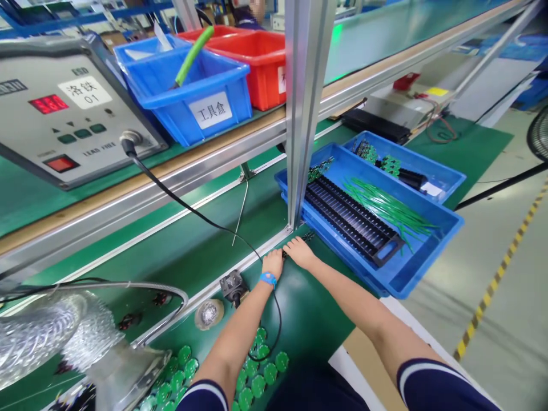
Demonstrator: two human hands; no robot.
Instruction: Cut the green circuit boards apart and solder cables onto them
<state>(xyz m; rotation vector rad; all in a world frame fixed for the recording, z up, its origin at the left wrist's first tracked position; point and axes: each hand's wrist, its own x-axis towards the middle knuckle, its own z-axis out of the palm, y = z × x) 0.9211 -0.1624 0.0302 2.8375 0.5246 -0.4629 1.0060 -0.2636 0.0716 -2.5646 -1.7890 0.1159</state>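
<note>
My left hand [273, 264], with a blue wrist strap [268, 278] at its wrist, is closed beside the aluminium post's foot. Close to it, my right hand [299, 252] is closed too, its fingertips almost meeting the left ones. Something small and dark shows between the two hands, but the fingers cover most of it. Just beyond the right hand lies a dark, thin cluster of parts [308, 235] on the green mat. A soldering iron holder [233, 285] and a round tin of silvery wire [209, 314] stand left of my left forearm.
Round green circuit boards [257, 386] lie near my body. A blue tray [423, 251] at right holds a black slotted rack [351, 214] and green wires [385, 200]. The post [302, 114] rises behind my hands; a black cable [192, 214] hangs from the soldering station [77, 114].
</note>
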